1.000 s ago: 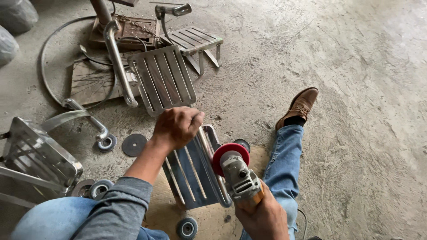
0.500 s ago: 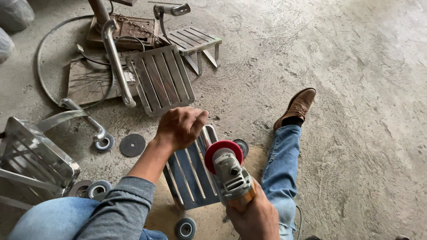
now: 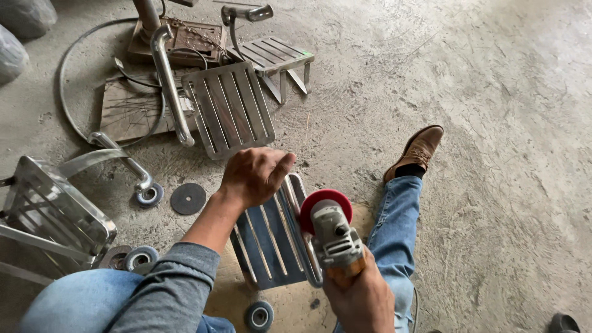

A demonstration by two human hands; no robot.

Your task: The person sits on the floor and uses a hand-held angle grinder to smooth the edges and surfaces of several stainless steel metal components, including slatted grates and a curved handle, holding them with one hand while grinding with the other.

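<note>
Head view, left hand [image 3: 254, 176] fingers closed on slatted steel panel [image 3: 271, 237] edge, right hand [image 3: 361, 299] fingers gripping angle grinder [image 3: 330, 231], bare concrete floor [image 3: 505, 123] rightward.

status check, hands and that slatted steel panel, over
Left hand gripping top edge of slatted steel panel. Right hand holding angle grinder, red disc at panel's right rim. Nothing in the way.

a rough grey concrete floor [image 3: 505, 123] fills the view, scratched and dusty, lit evenly by soft daylight with no hard shadows. scattered on it are a slatted metal panel [image 3: 229, 108], a small slatted metal stool [image 3: 271, 57], a bent steel tube [image 3: 168, 80], a flat wooden board [image 3: 126, 111], a loose grinding disc [image 3: 188, 198] and small caster wheels [image 3: 148, 195]. a grey hose [image 3: 65, 92] curves across the upper left.
</note>
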